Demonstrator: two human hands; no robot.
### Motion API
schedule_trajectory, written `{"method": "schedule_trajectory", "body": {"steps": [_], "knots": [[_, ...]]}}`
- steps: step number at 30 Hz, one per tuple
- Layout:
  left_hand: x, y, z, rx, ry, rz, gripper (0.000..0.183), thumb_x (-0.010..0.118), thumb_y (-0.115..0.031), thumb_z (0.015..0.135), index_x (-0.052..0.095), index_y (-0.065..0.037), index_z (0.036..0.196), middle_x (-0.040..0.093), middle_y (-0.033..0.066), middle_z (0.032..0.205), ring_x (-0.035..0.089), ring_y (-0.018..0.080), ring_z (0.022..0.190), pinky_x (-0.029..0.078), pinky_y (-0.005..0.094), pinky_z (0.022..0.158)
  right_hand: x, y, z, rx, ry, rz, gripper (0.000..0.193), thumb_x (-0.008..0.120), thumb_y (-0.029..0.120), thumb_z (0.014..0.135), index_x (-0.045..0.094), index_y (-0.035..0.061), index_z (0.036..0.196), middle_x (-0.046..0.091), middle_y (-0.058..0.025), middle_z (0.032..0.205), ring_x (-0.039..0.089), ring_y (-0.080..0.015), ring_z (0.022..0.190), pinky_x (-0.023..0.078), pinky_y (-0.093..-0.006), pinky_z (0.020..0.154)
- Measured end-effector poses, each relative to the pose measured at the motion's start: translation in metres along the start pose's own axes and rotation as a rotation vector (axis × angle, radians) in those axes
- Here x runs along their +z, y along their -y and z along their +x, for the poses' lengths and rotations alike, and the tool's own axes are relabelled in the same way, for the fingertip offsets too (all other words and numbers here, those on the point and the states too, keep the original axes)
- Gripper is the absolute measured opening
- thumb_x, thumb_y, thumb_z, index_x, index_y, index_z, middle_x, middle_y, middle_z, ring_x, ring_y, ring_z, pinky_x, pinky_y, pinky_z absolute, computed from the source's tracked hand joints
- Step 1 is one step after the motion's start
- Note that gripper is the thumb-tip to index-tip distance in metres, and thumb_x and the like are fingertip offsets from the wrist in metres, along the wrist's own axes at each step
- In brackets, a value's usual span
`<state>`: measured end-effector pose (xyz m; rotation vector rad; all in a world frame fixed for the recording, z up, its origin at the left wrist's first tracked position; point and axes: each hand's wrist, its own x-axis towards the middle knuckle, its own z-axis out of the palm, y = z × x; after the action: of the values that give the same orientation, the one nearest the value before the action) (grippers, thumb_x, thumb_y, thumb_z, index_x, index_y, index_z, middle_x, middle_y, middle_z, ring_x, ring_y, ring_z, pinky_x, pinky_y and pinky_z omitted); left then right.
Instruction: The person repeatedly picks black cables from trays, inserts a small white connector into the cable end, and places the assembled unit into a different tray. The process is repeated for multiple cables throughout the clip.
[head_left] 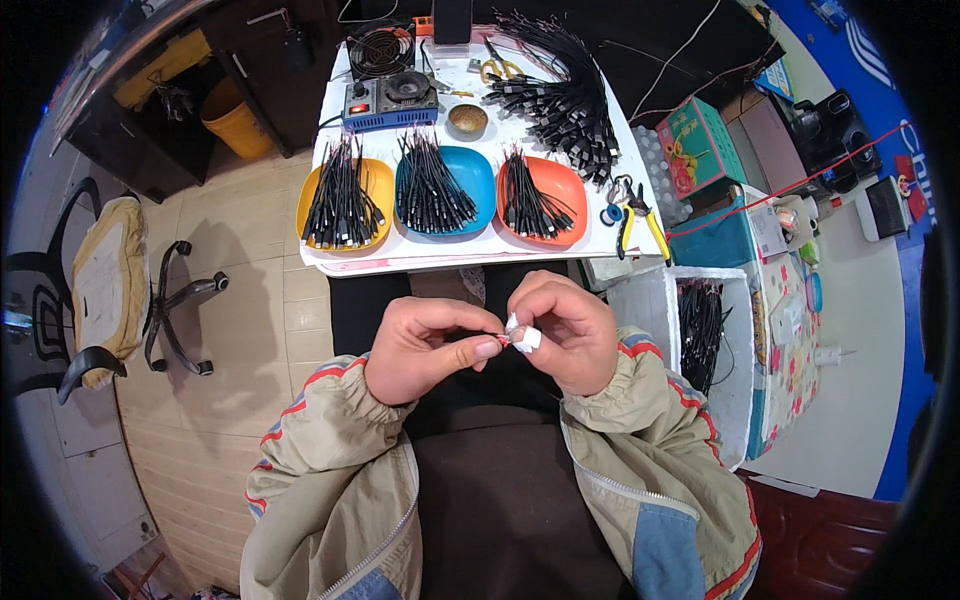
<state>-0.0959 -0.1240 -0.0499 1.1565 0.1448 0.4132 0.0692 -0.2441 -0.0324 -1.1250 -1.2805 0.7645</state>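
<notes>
In front of my body, over my lap, both hands meet at fingertip height. My left hand (430,345) is closed, thumb and forefinger pinching a thin cable end (503,340) with reddish wire tips. Most of that cable is hidden by the fingers. My right hand (575,335) is closed too, its fingertips at the same wire tips. White wrapping (527,340) shows at the right thumb and forefinger. Beyond the hands, a yellow bowl (312,190), a blue bowl (481,172) and an orange bowl (566,183) each hold short black cables.
On the white table (400,264) stand a soldering station (390,105), a fan (381,52) and a small round dish (467,120). Cutters (628,228), scissors (498,70) and a big cable bundle (560,95) lie right. A foam box (737,370) holds more cables. An office chair (105,280) stands left.
</notes>
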Motion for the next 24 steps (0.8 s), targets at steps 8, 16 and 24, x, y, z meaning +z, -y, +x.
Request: {"method": "schedule_trajectory", "body": {"steps": [8,16,24], "knots": [[-0.008,-0.023,0.020,0.131,0.000,0.368,0.013,0.068,-0.003,0.086,0.069,0.002,0.098,0.066,0.0057,0.080,0.059,0.0071,0.065,0.046,0.0198,0.054,-0.030,0.000,0.026,-0.080,0.138,-0.145,0.020,0.073,0.006,0.079,0.064,0.0004,0.097,0.062,-0.0079,0.095,0.059,-0.0166,0.079,0.047,-0.0269,0.067],[-0.008,-0.034,0.062,0.018,-0.045,0.336,0.013,0.068,-0.004,0.086,0.069,0.001,0.097,0.067,0.0055,0.079,0.059,0.0067,0.063,0.046,0.0198,0.053,-0.046,-0.025,0.046,-0.084,-0.016,-0.104,0.012,0.069,0.006,0.084,0.062,-0.0019,0.091,0.060,-0.0097,0.086,0.057,-0.0178,0.077,0.045,-0.0288,0.069],[-0.062,-0.061,0.175,0.417,-0.165,1.389,0.005,0.065,-0.006,0.082,0.062,-0.003,0.080,0.060,0.0135,0.069,0.060,0.0308,0.062,0.047,0.0385,0.056,-0.070,-0.061,0.045,0.191,0.006,-0.010,0.011,0.059,0.008,0.092,0.063,-0.0003,0.098,0.062,-0.0075,0.084,0.059,-0.0142,0.073,0.047,-0.0273,0.067]]}}
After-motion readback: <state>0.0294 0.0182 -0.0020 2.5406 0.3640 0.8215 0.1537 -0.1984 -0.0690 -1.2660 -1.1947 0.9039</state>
